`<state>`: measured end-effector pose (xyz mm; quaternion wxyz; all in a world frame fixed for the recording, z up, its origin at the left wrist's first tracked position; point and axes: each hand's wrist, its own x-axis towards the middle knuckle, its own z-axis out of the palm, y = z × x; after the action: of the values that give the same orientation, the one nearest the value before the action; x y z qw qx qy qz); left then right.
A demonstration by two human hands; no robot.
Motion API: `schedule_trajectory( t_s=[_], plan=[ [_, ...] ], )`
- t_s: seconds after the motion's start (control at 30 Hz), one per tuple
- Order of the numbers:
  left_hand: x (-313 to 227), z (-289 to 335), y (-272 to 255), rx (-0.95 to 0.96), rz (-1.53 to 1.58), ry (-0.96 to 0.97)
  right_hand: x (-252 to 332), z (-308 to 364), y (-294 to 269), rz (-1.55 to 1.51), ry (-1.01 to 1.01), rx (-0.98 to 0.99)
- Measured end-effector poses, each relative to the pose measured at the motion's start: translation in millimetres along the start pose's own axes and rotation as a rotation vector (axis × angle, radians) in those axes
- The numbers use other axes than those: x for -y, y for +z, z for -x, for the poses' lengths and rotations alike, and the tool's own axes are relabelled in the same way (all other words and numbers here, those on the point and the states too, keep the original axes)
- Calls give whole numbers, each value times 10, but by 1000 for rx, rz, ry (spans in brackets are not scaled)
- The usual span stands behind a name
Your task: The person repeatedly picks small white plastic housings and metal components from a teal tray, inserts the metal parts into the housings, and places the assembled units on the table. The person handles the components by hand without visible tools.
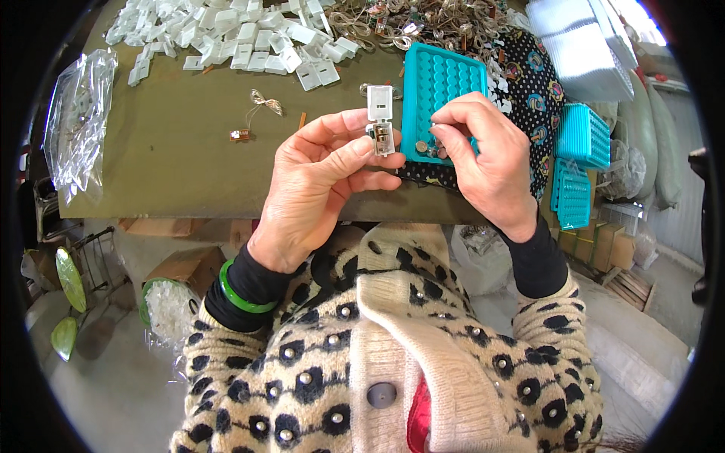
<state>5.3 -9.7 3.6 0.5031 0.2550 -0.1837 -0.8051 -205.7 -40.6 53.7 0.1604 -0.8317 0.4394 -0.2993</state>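
Observation:
My left hand (310,166) grips a small translucent white plastic case (380,102) between thumb and fingers. Its hinged lid stands up, and metal contacts and a small circuit board show in the lower half. Over the near end of a teal tray with round pockets (410,83), my right hand (487,151) has thumb and forefinger pinched together. Whatever sits in that pinch is too small to make out. Several small silver discs like button cells (421,146) lie in the tray just below the fingers.
Many white plastic cases (249,38) are heaped at the back left, beside tangled wire lights (400,23). A wired circuit board (239,135) lies left of my hands, near a clear plastic bag (83,124). Stacked teal trays (584,136) stand at the right.

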Motion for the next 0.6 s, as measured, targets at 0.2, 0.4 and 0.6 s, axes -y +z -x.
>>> schedule_trajectory(
  t_s=[0.2, 0.4, 0.6],
  plan=[
    [36, 2, 71, 12, 37, 21, 170, -28, 131, -172, -101, -167],
    [29, 27, 82, 22, 114, 18, 216, 0, 342, -102, -191, -296],
    [70, 65, 57, 20, 154, 49, 265, -1, 327, -77, -216, -247]
  ],
)
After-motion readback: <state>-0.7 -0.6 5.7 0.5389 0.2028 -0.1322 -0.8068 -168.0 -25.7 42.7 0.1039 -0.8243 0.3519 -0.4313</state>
